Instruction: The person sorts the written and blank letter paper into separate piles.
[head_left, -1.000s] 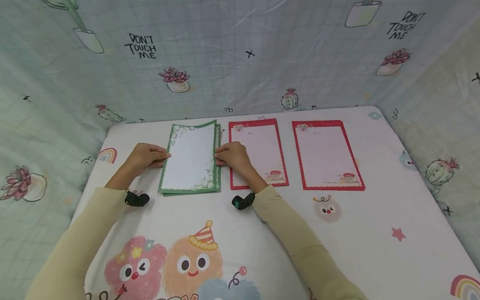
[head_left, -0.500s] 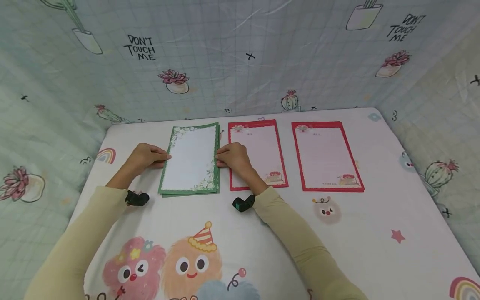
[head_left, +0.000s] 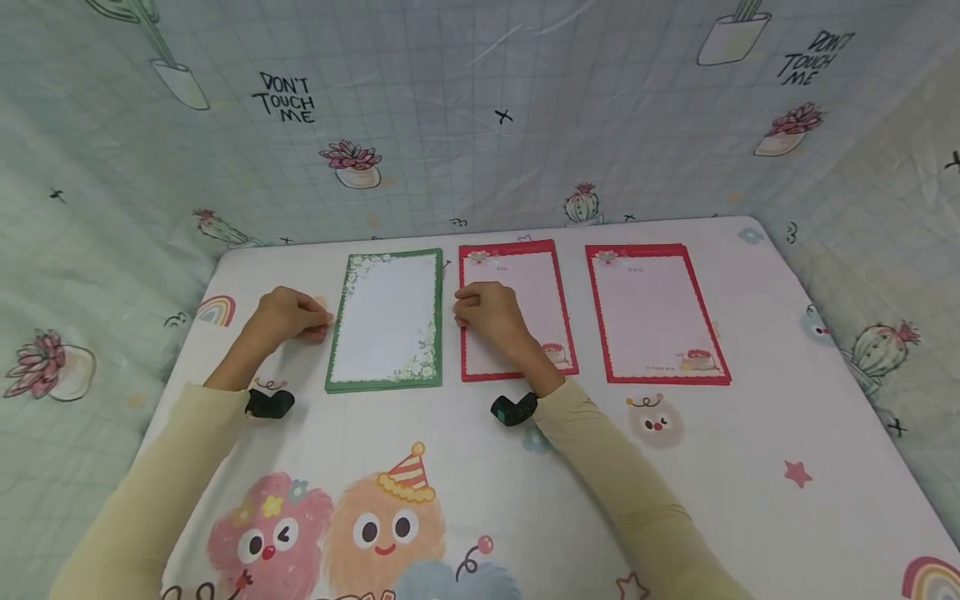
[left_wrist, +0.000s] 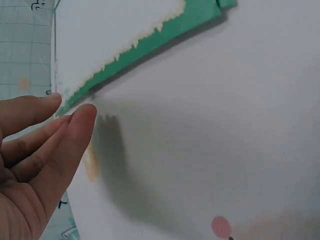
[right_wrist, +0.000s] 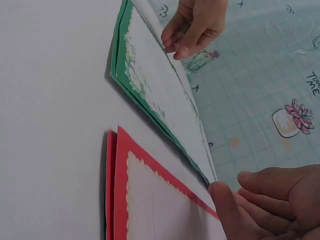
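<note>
A stack of green-bordered paper sheets (head_left: pixel 386 321) lies on the table with a white middle and floral corners. My left hand (head_left: pixel 291 317) is at its left edge, thumb and fingers relaxed. In the left wrist view a gap shows between the left thumb and fingers (left_wrist: pixel 82 125), with nothing held. My right hand (head_left: pixel 491 315) hovers off the stack's right edge, over a stack of red-bordered paper sheets (head_left: pixel 517 258) that it partly hides. The right fingers (right_wrist: pixel 222 200) are loosely bent and hold nothing.
A second stack of red-bordered paper sheets (head_left: pixel 656 312) lies farther right. The white tablecloth (head_left: pixel 570 483) has printed cartoon figures. A curtain (head_left: pixel 450 92) with plant prints rises behind the table and on both sides.
Both hands have let go of the green-bordered sheets; the right hand has moved off to the right. The top green sheet, raised and offset before, now lies flat and lined up with the stack.
</note>
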